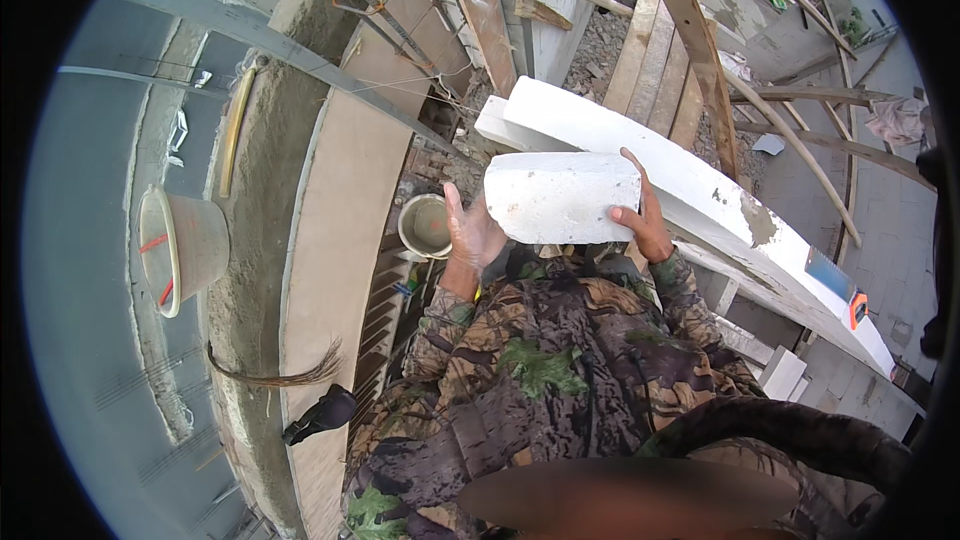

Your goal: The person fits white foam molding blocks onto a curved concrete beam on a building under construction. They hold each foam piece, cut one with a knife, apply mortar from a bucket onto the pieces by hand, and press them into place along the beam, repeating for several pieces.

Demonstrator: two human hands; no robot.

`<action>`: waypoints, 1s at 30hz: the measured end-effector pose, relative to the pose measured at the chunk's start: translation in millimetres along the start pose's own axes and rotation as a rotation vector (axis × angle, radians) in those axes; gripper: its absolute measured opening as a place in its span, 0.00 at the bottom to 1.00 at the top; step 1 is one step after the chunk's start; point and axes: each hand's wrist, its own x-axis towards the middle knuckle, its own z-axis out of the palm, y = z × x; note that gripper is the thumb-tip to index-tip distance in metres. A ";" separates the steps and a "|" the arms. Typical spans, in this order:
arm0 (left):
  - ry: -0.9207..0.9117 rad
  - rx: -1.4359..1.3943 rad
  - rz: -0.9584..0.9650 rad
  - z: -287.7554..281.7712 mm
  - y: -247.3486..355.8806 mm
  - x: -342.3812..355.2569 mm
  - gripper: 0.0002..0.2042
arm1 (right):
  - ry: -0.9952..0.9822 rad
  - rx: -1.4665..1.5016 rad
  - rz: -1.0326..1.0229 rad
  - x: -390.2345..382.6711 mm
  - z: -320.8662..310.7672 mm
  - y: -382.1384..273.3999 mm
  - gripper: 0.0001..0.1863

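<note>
A pale white rectangular block of rough masonry (pixel 562 197) sits at the centre of the frame, long side level, its faces chalky and slightly pitted, edges a little chipped. The left hand (pixel 470 232) presses flat against its left end, and the right hand (pixel 643 215) wraps its right end, fingers over the top; both are clamped on it. Behind it lies a row of similar white blocks (pixel 700 195). A small grey bucket (pixel 425 226) stands just left of the left hand.
</note>
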 end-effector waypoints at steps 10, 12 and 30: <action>-0.377 0.567 -0.066 -32.6 34.1 64.0 0.42 | 0.124 0.803 0.277 16.1 30.5 58.6 0.43; -0.622 0.956 0.099 -16.5 34.8 90.9 0.38 | 0.088 0.828 0.348 18.4 35.2 59.7 0.43; -0.649 0.587 0.235 51.7 31.8 100.1 0.69 | 0.277 -0.465 -0.216 13.5 15.2 -117.5 0.57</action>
